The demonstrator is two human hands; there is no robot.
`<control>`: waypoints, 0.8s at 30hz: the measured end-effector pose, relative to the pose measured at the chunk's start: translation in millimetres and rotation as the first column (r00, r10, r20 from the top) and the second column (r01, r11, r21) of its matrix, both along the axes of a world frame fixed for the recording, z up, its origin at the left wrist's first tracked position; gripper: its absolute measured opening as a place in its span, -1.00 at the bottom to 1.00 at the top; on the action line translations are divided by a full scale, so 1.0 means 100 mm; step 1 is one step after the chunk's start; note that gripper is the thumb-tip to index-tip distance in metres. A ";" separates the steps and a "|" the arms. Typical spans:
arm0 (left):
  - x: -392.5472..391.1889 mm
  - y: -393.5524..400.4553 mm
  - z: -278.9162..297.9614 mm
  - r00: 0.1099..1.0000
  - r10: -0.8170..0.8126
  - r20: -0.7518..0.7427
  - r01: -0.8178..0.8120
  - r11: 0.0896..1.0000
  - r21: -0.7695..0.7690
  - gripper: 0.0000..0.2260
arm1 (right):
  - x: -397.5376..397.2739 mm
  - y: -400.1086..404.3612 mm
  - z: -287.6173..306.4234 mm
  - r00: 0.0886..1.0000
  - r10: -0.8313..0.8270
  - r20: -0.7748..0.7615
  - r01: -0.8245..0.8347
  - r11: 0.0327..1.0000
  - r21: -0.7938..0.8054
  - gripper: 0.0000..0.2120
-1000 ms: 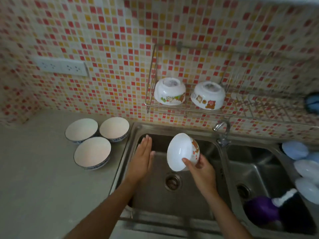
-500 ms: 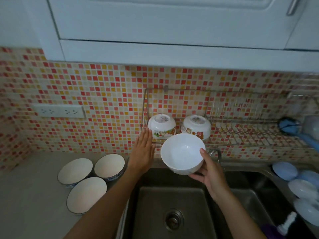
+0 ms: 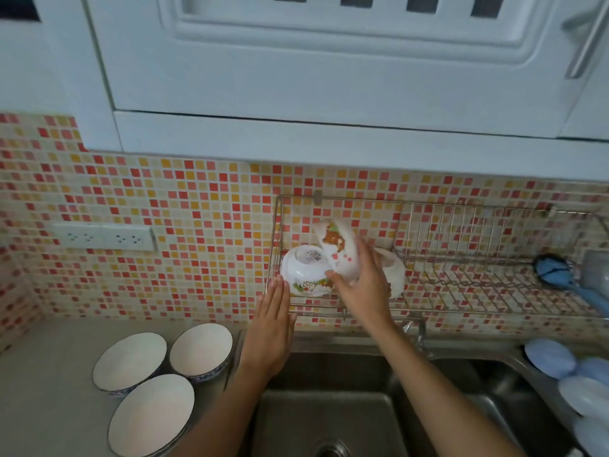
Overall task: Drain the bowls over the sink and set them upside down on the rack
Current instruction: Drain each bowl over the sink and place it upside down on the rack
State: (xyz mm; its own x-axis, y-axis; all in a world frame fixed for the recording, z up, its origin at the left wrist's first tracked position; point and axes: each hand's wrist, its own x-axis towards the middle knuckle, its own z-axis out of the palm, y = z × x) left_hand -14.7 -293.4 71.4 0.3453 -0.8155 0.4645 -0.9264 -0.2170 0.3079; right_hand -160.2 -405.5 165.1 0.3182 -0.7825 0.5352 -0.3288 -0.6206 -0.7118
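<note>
The wire rack (image 3: 461,278) hangs on the tiled wall above the sink (image 3: 329,420), and its left end is where trouble could start. Two bowls sit upside down there: one with a cartoon print (image 3: 304,273) at the left end, and a second (image 3: 393,270) mostly hidden behind the right hand (image 3: 361,286). That hand grips a third, printed bowl (image 3: 339,249), tilted on its side in the air over the rack, just above and between the two. The gap between them looks narrow, so if the held bowl comes down at this tilt its rim could knock the left bowl or ride up on it instead of sitting flat. A wet bowl held one-handed by its wall may also slip, and a drop from here would land on the other bowls or in the sink below.

The left hand (image 3: 272,324) is flat and empty, fingers straight, close to the rack's front left corner and the left bowl; I cannot tell whether it touches either. A push from the incoming bowl could shove the left bowl toward that hand.

Three more bowls (image 3: 155,380) wait right way up on the counter (image 3: 43,390) left of the sink, near the left forearm, where a backward sweep could catch them
</note>
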 end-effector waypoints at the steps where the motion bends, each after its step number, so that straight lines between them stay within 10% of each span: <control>1: 0.00 0.00 0.01 1.000 0.002 0.002 -0.002 1.000 0.001 -0.49 | 0.06 -0.05 -0.03 0.996 0.016 -0.092 -0.023 0.997 -0.073 -0.16; 10: -0.01 -0.01 0.02 0.999 0.004 -0.036 -0.004 1.000 0.002 -0.49 | 0.30 -0.35 -0.16 0.823 0.001 -0.568 -0.239 0.907 -0.346 -0.21; 24: -0.06 0.00 0.05 0.999 0.019 -0.045 -0.019 1.000 0.010 -0.49 | 0.43 -0.48 -0.21 0.721 0.120 -0.682 -0.344 0.917 -0.202 -0.19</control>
